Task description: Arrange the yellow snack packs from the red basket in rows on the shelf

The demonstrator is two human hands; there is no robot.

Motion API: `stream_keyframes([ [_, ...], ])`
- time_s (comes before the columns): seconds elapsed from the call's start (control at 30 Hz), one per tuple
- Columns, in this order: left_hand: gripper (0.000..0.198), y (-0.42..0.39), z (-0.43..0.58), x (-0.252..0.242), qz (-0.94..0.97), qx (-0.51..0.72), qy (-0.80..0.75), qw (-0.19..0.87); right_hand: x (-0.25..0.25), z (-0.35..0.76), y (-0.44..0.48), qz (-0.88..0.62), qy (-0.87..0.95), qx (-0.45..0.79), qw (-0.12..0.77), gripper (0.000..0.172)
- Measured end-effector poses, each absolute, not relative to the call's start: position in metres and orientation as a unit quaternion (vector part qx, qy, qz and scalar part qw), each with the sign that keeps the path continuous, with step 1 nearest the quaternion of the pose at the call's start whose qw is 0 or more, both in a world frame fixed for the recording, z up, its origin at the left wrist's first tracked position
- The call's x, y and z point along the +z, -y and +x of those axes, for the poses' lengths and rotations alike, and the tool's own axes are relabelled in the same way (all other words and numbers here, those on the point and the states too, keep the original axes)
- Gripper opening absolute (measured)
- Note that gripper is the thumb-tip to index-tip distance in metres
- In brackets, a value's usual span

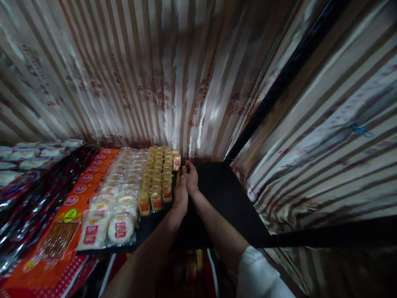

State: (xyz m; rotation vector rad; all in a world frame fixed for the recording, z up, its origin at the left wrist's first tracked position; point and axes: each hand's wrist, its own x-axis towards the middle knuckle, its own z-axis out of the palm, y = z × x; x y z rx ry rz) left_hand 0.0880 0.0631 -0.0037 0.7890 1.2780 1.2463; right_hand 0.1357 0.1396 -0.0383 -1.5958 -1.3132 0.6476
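My left hand (181,192) reaches over the black shelf (223,198), its fingers stretched forward along the right side of the yellow wrapped snacks (156,198). Close against it is my right hand (191,177), fingers loosely curved with a dark gap inside; I see nothing held there. Just left of the fingertips, a single wrapped snack (176,160) with a red label stands at the back, starting another row. Whether either hand touches it cannot be made out.
Left of the yellow rows lie clear packs of round white cakes (120,227), orange snack bags (82,188) and dark shiny packets (46,194). White packets (25,154) sit farther left. Striped plastic sheeting (173,82) hangs behind, and a black metal post (279,82) slants at the right.
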Motion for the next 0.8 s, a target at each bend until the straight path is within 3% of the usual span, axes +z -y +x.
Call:
stream_keyframes([
  [0.23, 0.037, 0.031, 0.078, 0.004, 0.434, 0.507, -0.541, 0.513, -0.029, 0.15, -0.04, -0.6, 0.507, 0.318, 0.53, 0.039],
  [0.37, 0.031, 0.108, 0.066, -0.009, 0.499, 0.434, -0.562, 0.496, -0.027, 0.147, 0.044, -0.582, 0.502, 0.361, 0.529, 0.036],
  [0.5, 0.041, 0.17, 0.045, -0.033, 0.545, 0.312, -0.576, 0.523, -0.043, 0.144, 0.12, -0.587, 0.566, 0.398, 0.42, 0.03],
  [0.67, 0.046, 0.216, 0.014, -0.054, 0.644, 0.085, -0.613, 0.45, -0.059, 0.148, 0.182, -0.597, 0.679, 0.396, 0.161, 0.033],
  [0.8, 0.053, 0.239, -0.002, -0.064, 0.682, 0.026, -0.621, 0.386, -0.063, 0.147, 0.221, -0.559, 0.736, 0.366, 0.109, 0.042],
])
